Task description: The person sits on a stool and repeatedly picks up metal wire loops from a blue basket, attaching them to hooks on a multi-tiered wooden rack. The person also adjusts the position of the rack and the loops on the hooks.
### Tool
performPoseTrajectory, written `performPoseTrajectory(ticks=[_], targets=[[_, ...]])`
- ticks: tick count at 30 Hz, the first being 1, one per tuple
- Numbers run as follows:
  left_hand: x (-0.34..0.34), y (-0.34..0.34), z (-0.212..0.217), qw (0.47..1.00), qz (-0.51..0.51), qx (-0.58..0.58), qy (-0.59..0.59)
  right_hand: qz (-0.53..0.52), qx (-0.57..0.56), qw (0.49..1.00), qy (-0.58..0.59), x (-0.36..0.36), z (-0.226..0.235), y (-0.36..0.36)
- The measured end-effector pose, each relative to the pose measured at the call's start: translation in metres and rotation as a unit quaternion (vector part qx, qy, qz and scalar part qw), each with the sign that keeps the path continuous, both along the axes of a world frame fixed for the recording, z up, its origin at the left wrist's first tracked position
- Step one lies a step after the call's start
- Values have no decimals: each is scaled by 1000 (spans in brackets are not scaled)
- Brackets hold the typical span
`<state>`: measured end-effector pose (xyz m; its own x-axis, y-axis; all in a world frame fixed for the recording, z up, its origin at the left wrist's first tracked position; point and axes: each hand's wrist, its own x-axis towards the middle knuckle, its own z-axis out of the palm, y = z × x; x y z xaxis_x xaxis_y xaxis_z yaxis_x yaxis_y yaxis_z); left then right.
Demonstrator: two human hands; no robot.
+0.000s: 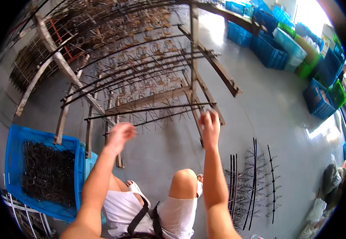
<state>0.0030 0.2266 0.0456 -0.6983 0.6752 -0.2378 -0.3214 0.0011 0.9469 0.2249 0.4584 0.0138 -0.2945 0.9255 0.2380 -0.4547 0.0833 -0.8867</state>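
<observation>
My left hand (121, 135) reaches forward below the left part of a long dark rod (153, 109), its fingers bent to the right and smeared by motion. My right hand (210, 121) is raised near that rod's right end, its fingers partly curled and blurred. Whether either hand touches the rod cannot be made out. The rod lies across a worn wooden rack (195, 51). Higher on the rack hang more rods with rows of thin wire hooks (141, 83), some with brownish parts.
A blue crate (17, 167) full of dark wire pieces (47, 171) stands at my left. Several hooked rods (254, 183) lie on the grey floor (268, 111) at my right. Blue and green bins (268, 49) are stacked at the far right. Plastic bags (316, 209) lie at the right edge.
</observation>
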Motion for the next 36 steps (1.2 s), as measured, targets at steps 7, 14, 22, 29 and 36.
performPoseTrajectory(ticks=[7,14,22,29,36], targets=[[-184,-110,44,888,442,121,-44,3,-243,965,-102,-171,96,107],[-254,-97,42,945,279,135,-103,70,-226,969,-70,-208,118,144],[-208,-73,80,922,261,221,-180,0,-246,966,74,-69,146,51],[-188,-71,70,928,289,174,-160,-4,-267,961,65,-26,121,22],[-57,-89,71,920,199,307,-141,-56,-210,970,110,91,92,6]])
